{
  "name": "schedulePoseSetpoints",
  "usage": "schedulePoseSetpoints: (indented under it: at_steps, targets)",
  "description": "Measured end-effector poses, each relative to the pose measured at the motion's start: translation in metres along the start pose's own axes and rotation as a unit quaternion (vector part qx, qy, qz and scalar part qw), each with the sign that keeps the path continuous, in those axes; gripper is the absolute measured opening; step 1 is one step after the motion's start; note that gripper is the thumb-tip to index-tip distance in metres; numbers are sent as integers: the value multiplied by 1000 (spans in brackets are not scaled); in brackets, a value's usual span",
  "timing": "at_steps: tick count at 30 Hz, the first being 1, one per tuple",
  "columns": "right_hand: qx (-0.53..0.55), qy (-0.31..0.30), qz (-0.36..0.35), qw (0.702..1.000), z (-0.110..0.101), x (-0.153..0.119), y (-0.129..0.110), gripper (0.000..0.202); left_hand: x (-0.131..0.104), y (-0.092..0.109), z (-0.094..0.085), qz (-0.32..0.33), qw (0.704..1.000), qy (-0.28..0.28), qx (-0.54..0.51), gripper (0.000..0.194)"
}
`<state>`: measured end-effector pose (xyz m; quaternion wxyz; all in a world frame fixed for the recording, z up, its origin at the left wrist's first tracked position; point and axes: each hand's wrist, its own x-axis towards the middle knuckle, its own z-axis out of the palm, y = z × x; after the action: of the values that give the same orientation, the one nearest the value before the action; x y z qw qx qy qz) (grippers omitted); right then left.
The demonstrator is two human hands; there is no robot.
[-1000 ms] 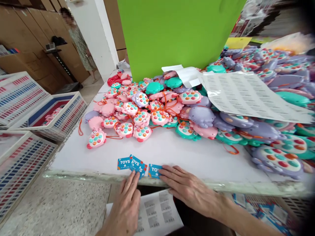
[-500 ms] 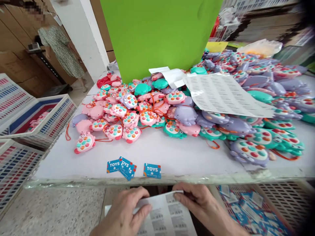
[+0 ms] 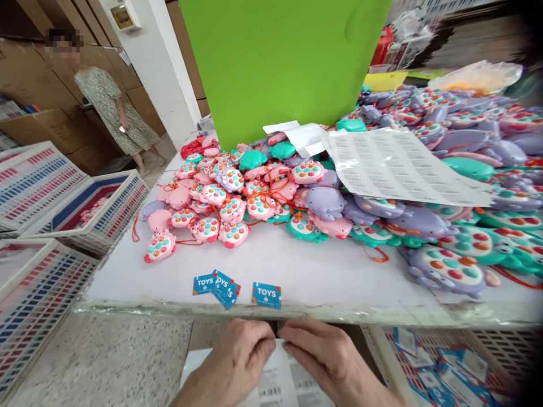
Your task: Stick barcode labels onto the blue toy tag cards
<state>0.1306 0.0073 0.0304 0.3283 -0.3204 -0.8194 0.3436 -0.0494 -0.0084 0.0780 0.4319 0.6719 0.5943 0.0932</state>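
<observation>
My left hand (image 3: 240, 359) and my right hand (image 3: 328, 353) are close together at the table's front edge. Both have fingers closed on the top edge of a white sheet of barcode stickers (image 3: 271, 381). Their fingertips almost meet at the middle of that edge, and the hands cover much of the sheet. Just beyond them on the table lie a single blue TOYS card (image 3: 266, 294) and, to its left, a few overlapping TOYS cards (image 3: 227, 287).
Behind the cards, animal-shaped popper toys (image 3: 233, 233) in pink, purple and green are heaped on the white table (image 3: 139, 285). Another sticker sheet (image 3: 377, 161) rests on the heap before a green board (image 3: 284, 62). A card-filled basket (image 3: 377, 356) stands lower right. A person (image 3: 99, 96) stands far left.
My right hand has slid left along the sheet's top edge, so the two hands are now nearly touching. The camera view has shifted slightly left.
</observation>
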Motion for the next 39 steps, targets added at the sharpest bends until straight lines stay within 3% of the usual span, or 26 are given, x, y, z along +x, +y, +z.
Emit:
schedulePoseSetpoints:
  at_steps: [4,7,10,16,19,25,31,36,39]
  targets:
    - [-46,23,-76,996,3,-4,5,24,1,-2,-3,-3,1000,-2,-13,19]
    - [-37,48,-93,994,2,-5,5,21,-5,-2,-5,-12,1000,8,-15,21]
    - [-17,43,-52,998,1,-4,1,19,-19,0,-6,-29,999,29,-6,21]
    - [38,-63,42,996,-1,-2,-4,14,-39,5,-6,-45,997,53,-26,20]
    - [55,-51,70,995,-5,-2,-6,17,-37,7,-4,-40,996,58,-56,18]
    - [53,-27,-36,998,-7,2,-7,17,-25,12,-1,-34,998,32,-36,21]
    - [-2,73,-179,981,1,-4,0,22,-23,13,0,-40,998,28,-29,22]
    - [-65,42,-133,988,-13,1,-9,20,-24,14,0,-30,998,32,-36,22]
    - [-42,11,-139,989,-11,5,-11,24,-24,13,0,-23,999,25,-41,21]
